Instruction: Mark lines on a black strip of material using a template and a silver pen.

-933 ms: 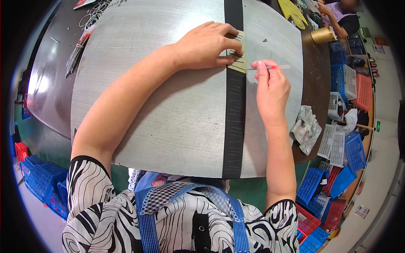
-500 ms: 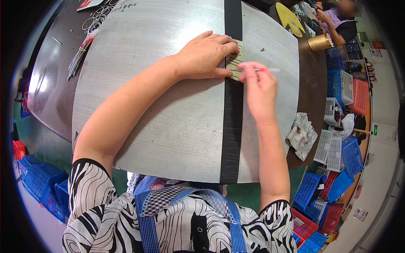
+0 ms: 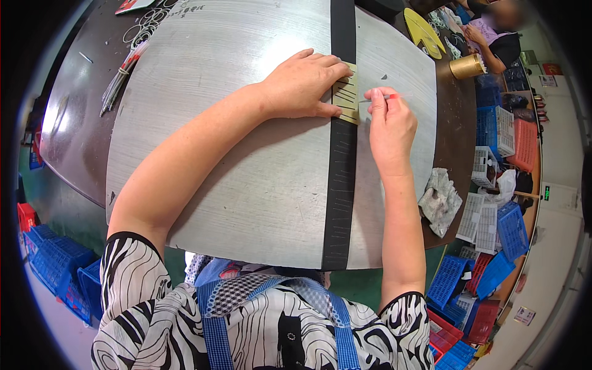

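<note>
While the left hand (image 3: 305, 83) lies flat with its fingers spread, it presses a small tan card (image 3: 346, 100) down onto the black strip (image 3: 338, 179) that runs across the grey metal sheet (image 3: 228, 129). Just right of the card, the right hand (image 3: 390, 126) pinches a thin tool with a red tip (image 3: 383, 97) between thumb and fingers, its point reaching toward the card's right edge. Dark lines mark the card. Near the sheet's right edge a crumpled rag (image 3: 439, 200) lies on the brown table (image 3: 453, 139), with blue crates (image 3: 493, 126) beyond it. Farther off a gold roll (image 3: 467, 65) stands near another person (image 3: 496, 37)
</note>
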A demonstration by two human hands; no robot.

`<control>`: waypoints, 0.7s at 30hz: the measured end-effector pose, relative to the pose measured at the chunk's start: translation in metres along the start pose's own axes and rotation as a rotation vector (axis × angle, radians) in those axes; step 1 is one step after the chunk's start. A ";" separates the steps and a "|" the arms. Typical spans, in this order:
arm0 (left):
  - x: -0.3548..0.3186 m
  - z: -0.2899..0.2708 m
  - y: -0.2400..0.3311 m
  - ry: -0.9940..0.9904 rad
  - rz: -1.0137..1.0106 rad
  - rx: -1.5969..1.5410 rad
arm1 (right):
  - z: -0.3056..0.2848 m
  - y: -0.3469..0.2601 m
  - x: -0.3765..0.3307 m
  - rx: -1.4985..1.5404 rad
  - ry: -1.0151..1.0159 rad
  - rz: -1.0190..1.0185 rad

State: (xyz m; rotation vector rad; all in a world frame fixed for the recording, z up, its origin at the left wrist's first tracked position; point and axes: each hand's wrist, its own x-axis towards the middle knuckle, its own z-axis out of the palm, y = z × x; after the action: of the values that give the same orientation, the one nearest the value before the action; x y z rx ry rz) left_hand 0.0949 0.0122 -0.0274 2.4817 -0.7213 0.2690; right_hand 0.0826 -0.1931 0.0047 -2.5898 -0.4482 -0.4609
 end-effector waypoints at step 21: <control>0.000 -0.001 0.000 0.029 -0.007 -0.032 | 0.017 -0.004 0.015 0.233 0.039 0.011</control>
State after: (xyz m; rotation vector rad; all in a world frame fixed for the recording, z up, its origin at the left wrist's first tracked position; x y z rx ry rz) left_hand 0.0945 0.0127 -0.0269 2.4444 -0.7003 0.2876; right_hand 0.0985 -0.1776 -0.0024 -2.3539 -0.4464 -0.4283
